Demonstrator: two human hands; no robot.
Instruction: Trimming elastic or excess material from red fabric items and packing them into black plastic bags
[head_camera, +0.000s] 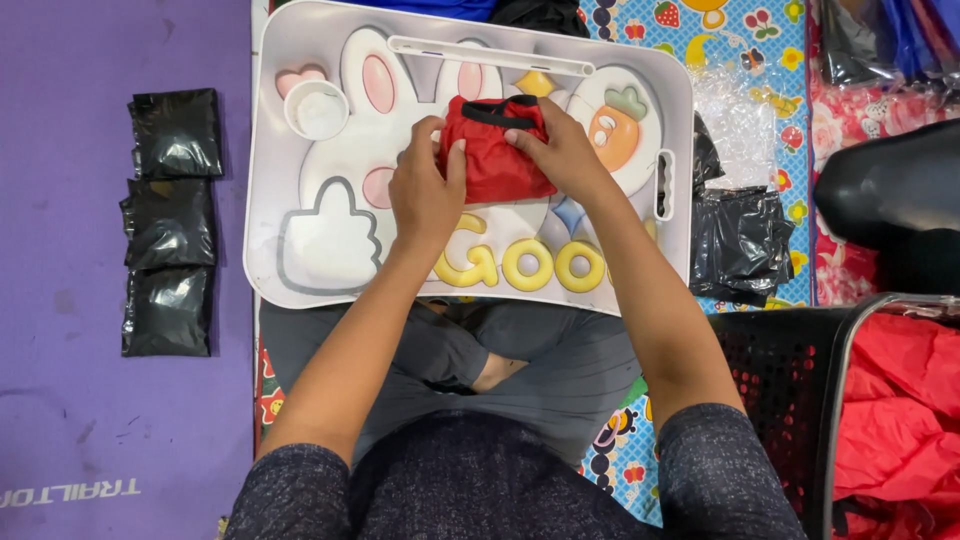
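Seen from the head camera, a seated person with crossed legs works over a white lap tray (262, 180) decorated with a cartoon rabbit, a carrot and yellow raised letters, which serves as the worktop. A small round cup recess (317, 109) sits near the tray's far left corner. On the purple mat (60, 330) to the left, well apart from the tray, three black plastic packets (172, 222) lie in a column, nearly touching end to end. To the right of the tray, crumpled black plastic bags (742, 243) rest on a colourful patterned floor mat (750, 40), with clear plastic wrap (735, 115) just beyond them. At lower right a black mesh basket (775, 385) holds red fabric (895, 420).

Near the middle of the tray lies a folded red cloth bundle (497, 152) with a black strap across its top edge. The left hand (427, 185) presses on the bundle's left side, its fingers (432, 130) bent and close together, thumb against the cloth. The right hand (562, 150) covers the bundle's right upper corner, its fingers (525, 138) curled down onto the fabric beside the strap. Nothing stands between the hands and the bundle; whether either hand pinches the cloth or merely flattens it cannot be told.
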